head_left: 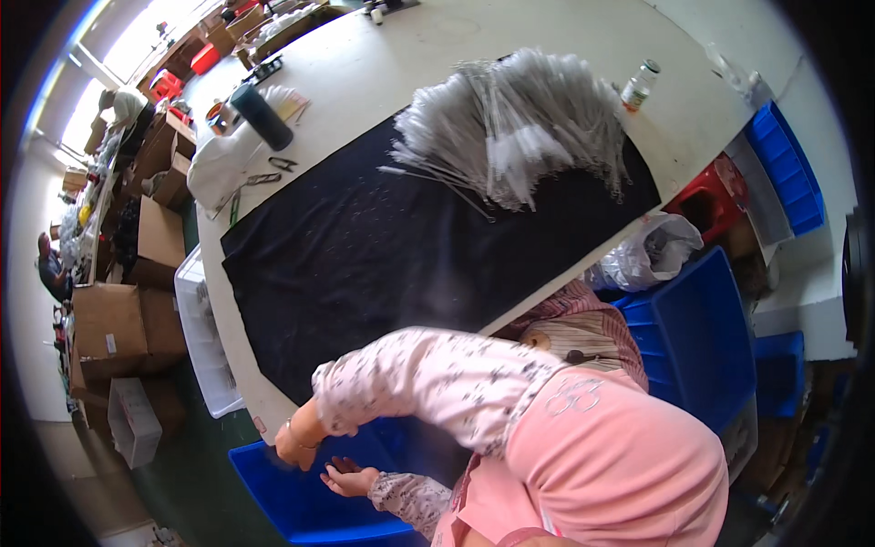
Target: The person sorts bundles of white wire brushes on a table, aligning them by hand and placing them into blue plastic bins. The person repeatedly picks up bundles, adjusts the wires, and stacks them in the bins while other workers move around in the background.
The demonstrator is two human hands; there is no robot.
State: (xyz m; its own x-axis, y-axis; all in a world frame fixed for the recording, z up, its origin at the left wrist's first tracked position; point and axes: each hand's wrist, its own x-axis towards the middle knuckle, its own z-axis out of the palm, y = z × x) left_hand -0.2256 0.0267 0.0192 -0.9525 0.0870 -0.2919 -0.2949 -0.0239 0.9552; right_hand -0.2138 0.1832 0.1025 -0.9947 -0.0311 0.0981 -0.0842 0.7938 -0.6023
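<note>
Both my arms, in pink patterned sleeves, reach left over a blue bin (273, 497) beside the table corner. My right hand (296, 445) wears a thin bracelet and points down over the bin's edge; its fingers are blurred. Just below it, my left hand (349, 477) is turned palm up with its fingers apart, and nothing shows in it. A black cloth (365, 246) lies across the pale table (383, 64). On the cloth's far right is a large heap of thin white-bristled wire brushes (519, 118), with a few strays at its left edge.
A dark cylindrical bottle (262, 117), small snips (264, 179) and a glass jar (641, 86) stand or lie on the table. Nearby are a translucent bin (208, 337), cardboard boxes (109, 333), a large blue bin (702, 337) and a red stool (711, 196). Two people are far left.
</note>
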